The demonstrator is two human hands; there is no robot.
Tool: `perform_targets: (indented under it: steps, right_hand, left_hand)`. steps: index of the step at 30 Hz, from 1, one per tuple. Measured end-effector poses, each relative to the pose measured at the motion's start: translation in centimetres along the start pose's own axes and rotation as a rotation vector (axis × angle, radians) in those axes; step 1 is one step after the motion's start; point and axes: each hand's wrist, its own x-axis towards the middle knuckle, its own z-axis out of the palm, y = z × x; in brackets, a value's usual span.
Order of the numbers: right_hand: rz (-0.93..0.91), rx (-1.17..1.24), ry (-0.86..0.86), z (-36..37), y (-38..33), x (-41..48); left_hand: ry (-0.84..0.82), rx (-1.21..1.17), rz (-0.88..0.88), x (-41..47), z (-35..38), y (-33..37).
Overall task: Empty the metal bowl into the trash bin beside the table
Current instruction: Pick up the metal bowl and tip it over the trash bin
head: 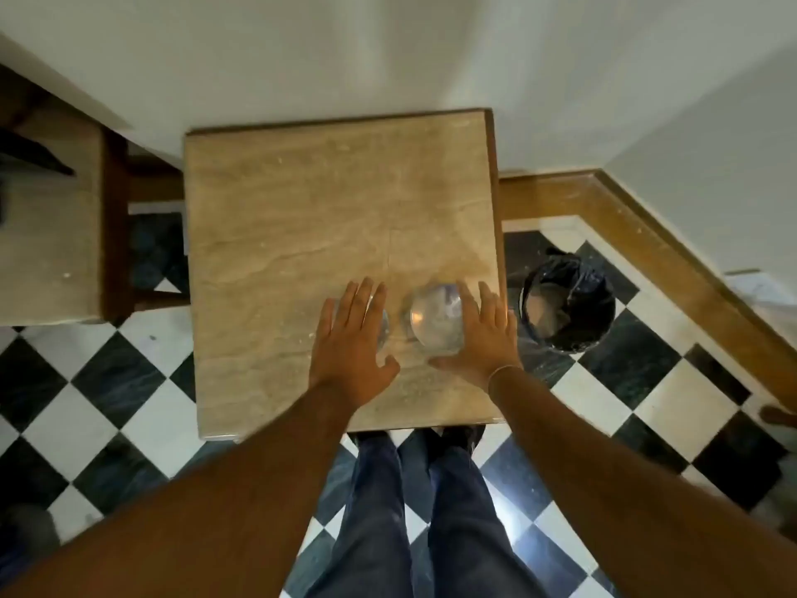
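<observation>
The metal bowl point(433, 321) sits on the table point(302, 200) near its right edge, toward the near right corner, and the trash bin point(568, 310) stands on the floor just past that same edge, so I judge the coming carry to be short and rightward. The right hand point(485, 334) is the nearer one, fingers spread and laid against the bowl's right side with the thumb beneath its near rim. The left hand point(351, 338) lies open and flat just left of the bowl, partly over something shiny I cannot identify.
</observation>
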Motion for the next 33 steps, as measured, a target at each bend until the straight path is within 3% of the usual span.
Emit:
perform_targets:
  steps: [4, 12, 17, 23, 27, 30, 33]
  right_hand:
    - [-0.104, -0.066, 0.107, 1.6, 1.3, 2.3]
    - [-0.176, 0.108, 0.283, 3.5, 3.0, 3.7]
    - [-0.19, 0.245, 0.247, 3.4, 2.5, 3.2]
    - [-0.258, 0.481, 0.081, 1.7, 2.1, 1.6]
    - [-0.304, 0.785, -0.087, -0.5, 2.4, 0.2]
    - [-0.101, 1.154, -0.201, -2.3, 1.7, -0.6]
    - [0.163, 1.696, -0.428, -2.9, 1.7, -0.7]
  left_hand:
    - [-0.025, 0.058, 0.021, 2.3, 1.8, 0.2]
    - [-0.076, 0.132, 0.126, 4.6, 4.3, 1.7]
    - [-0.066, 0.195, 0.256, 6.6, 4.8, 3.4]
    - [-0.132, 0.07, 0.4, 7.9, 3.9, 3.7]
    - [-0.112, 0.051, 0.436, 7.2, 2.8, 3.7]
    - [-0.055, -0.02, 0.39, 6.6, 2.1, 4.7]
    - [-0.002, -0.048, 0.395, 6.3, 1.1, 6.6]
